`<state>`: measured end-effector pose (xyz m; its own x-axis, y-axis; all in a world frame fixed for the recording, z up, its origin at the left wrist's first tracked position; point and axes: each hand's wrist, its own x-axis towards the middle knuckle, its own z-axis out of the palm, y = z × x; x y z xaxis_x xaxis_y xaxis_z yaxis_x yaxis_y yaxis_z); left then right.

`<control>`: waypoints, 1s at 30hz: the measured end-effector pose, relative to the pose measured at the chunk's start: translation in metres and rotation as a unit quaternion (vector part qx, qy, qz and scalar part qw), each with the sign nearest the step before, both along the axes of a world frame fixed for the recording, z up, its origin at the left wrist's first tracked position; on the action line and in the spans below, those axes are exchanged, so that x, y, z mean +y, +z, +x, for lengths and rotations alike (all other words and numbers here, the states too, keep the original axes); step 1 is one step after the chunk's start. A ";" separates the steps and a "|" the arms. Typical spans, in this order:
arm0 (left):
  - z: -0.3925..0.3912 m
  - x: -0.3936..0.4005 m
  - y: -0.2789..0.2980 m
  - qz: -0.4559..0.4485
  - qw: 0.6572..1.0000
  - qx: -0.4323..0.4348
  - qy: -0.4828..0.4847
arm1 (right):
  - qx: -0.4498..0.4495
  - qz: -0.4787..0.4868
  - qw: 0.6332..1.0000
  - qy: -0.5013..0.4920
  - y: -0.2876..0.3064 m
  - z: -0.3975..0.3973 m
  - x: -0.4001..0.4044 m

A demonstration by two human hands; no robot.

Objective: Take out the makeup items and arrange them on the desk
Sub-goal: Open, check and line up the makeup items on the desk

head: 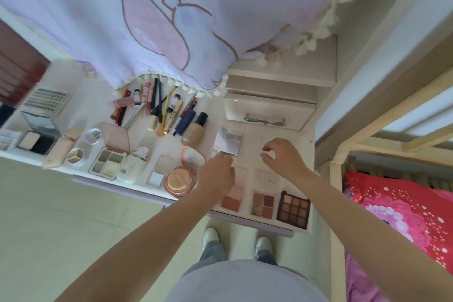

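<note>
- Floor [73,216]: pale tiles, evenly daylit.
- Table [245,222]: white top with a lilac front edge.
- Printed curtain [147,20]: lilac and pink, tasselled hem hanging over the table's far edge.
- Drawer unit [269,108]: white, at the table's far right corner.
- Bed frame [367,105]: pale wood, beside the table's right edge.
- Red floral bedding [404,216]: on the lower bunk.

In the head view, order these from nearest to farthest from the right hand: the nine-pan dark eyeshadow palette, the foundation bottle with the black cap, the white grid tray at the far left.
From the right hand:
1. Nine-pan dark palette, at the desk's front edge, just below the hand.
2. Foundation bottle, mid-desk, to its left.
3. White grid tray, far left at the back.
</note>
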<state>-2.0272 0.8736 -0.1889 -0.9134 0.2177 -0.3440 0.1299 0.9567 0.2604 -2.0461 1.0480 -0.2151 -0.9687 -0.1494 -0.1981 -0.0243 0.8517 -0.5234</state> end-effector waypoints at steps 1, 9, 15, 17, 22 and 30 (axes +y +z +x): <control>-0.003 -0.008 0.000 0.003 1.000 0.007 0.014 | -0.025 0.012 1.000 0.014 -0.003 -0.009 -0.008; -0.021 -0.070 0.007 0.014 0.997 0.041 0.072 | -0.085 0.091 0.988 0.090 -0.035 -0.061 -0.070; -0.035 -0.082 0.010 0.091 0.989 -0.045 0.108 | -0.071 -0.008 0.997 0.034 -0.016 -0.056 -0.066; -0.043 -0.080 0.013 0.173 0.973 -0.093 0.122 | -0.081 -0.075 0.994 0.012 0.003 -0.049 -0.060; -0.065 -0.067 0.029 0.354 0.903 -0.223 0.099 | -0.098 -0.198 0.975 0.011 0.062 -0.026 -0.042; -0.068 -0.032 0.066 0.447 0.856 -0.260 -0.007 | -0.052 -0.235 0.971 0.004 0.107 0.001 -0.016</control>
<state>-2.0952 0.8420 -0.1231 -0.6826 0.6153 -0.3942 -0.2170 0.3445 0.9134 -2.0454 1.0320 -0.1079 -0.9454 -0.2550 -0.2030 0.0438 0.5179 -0.8543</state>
